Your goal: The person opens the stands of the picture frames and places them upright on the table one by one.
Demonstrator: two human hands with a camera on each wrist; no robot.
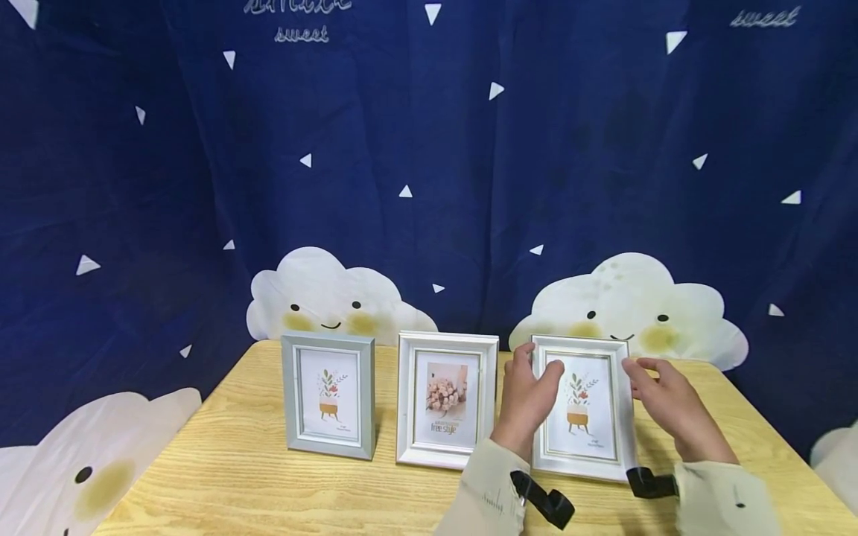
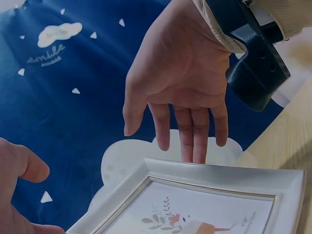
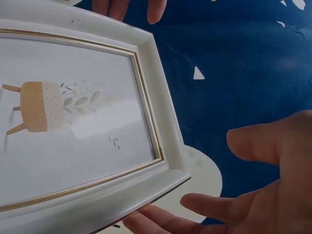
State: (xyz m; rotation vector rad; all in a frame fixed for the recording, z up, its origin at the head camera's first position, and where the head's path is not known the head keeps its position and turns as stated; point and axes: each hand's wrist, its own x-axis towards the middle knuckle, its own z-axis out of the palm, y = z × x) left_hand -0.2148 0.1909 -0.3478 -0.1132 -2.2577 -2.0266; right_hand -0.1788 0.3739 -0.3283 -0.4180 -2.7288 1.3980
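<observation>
A white picture frame (image 1: pixel 583 466) with thin gold inner lines and a potted-plant print stands upright at the right of the table. Beside its left edge is my left hand (image 1: pixel 527 394), fingers pointing away and thumb raised free of the frame. In the left wrist view the fingers (image 2: pixel 192 131) of that hand hang straight, reaching to the frame's side. My right hand (image 1: pixel 673 406) is at the opposite edge. The right wrist view shows its fingertips (image 3: pixel 146 219) right at the frame's border, with the thumb (image 3: pixel 253 142) spread away. Neither hand grips the frame.
Left of my hands stands another white frame (image 1: pixel 407 402) with a flower photo. Farther left is a grey-green frame (image 1: pixel 328 341) with a plant print. All stand on a light wooden table (image 1: pixel 234 461), before a dark blue curtain (image 1: pixel 375 97) with clouds and triangles.
</observation>
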